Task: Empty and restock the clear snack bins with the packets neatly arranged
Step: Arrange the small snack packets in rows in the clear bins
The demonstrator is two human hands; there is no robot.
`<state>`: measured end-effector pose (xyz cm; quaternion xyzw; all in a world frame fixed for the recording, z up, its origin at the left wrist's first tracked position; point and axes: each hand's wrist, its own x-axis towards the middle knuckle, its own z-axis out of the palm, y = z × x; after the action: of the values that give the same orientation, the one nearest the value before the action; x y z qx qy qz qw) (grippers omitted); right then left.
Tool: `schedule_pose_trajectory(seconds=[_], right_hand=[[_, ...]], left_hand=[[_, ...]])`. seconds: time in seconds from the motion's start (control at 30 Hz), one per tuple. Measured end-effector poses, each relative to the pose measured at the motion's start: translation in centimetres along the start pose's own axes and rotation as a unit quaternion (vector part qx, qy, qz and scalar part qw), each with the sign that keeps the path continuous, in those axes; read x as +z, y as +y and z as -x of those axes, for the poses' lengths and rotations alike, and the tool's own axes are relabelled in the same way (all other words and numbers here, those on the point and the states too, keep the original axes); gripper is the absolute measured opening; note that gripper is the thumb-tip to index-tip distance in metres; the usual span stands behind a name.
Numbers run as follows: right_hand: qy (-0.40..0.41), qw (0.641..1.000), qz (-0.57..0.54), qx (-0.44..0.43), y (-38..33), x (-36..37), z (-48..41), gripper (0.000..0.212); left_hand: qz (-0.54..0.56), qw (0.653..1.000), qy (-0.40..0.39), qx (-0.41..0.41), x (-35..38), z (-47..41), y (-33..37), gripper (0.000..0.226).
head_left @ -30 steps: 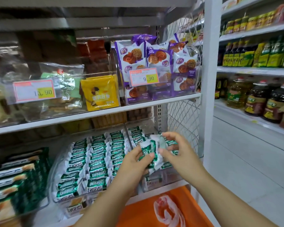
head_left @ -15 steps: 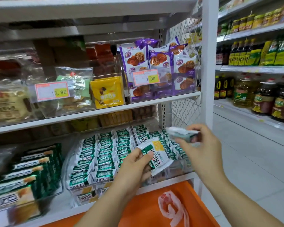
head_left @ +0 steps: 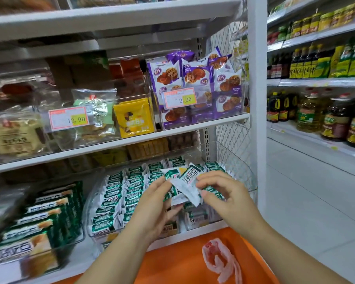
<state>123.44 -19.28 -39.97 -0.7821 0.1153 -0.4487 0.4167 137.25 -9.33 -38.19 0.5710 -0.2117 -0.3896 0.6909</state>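
Has brought the right hand (head_left: 223,198) back in close to the left hand (head_left: 156,203), after holding one packet in each, apart, half a second ago. Nearest, stands over an orange surface (head_left: 182,261) with a crumpled pink bag (head_left: 217,257) on it. Above that, pinches a fanned bundle of green-and-white packets (head_left: 184,181) from both sides: left thumb and fingers curled on its left edge, right fingertips curled on its right. Holds the bundle in front of the right clear bin (head_left: 246,177), just above the packets inside. Beside it, faces the middle clear bin (head_left: 90,203), packed with neat rows of like packets on edge. Farther up, looks at purple waffle packs (head_left: 195,78) behind a 9.90 price tag (head_left: 179,98).
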Motion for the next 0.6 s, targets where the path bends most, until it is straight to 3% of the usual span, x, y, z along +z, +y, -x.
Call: schedule_pose_trajectory(seconds=[0.03, 0.13, 0.2, 0.27, 0.4, 0.6], right_hand=[[0.008, 1.0, -0.004, 0.003, -0.2, -0.1, -0.1, 0.007], [0.017, 1.0, 0.017, 0.004, -0.5, -0.2, -0.3, 0.021], [0.011, 0.999, 0.029, 0.004, -0.7, -0.3, -0.4, 0.025], [0.01, 0.999, 0.031, -0.001, -0.6, -0.3, -0.5, 0.028], [0.012, 0.999, 0.035, -0.005, -0.5, -0.3, -0.4, 0.033], [0.005, 0.994, -0.044, 0.098, 0.5, -1.6, -1.0, 0.024]], left_hand=[[-0.017, 1.0, -0.005, 0.001, 0.1, 0.1, 0.0, 0.025], [-0.079, 0.997, -0.023, 0.006, 0.3, 0.6, 0.1, 0.015], [-0.111, 0.993, -0.036, 0.005, 0.6, 0.8, 0.4, 0.021], [-0.168, 0.984, -0.055, 0.019, 0.4, 0.8, 0.6, 0.042], [-0.295, 0.949, -0.088, 0.063, -0.1, 0.0, 0.4, 0.105], [-0.33, 0.933, -0.12, 0.079, 0.2, -2.3, -0.2, 0.081]])
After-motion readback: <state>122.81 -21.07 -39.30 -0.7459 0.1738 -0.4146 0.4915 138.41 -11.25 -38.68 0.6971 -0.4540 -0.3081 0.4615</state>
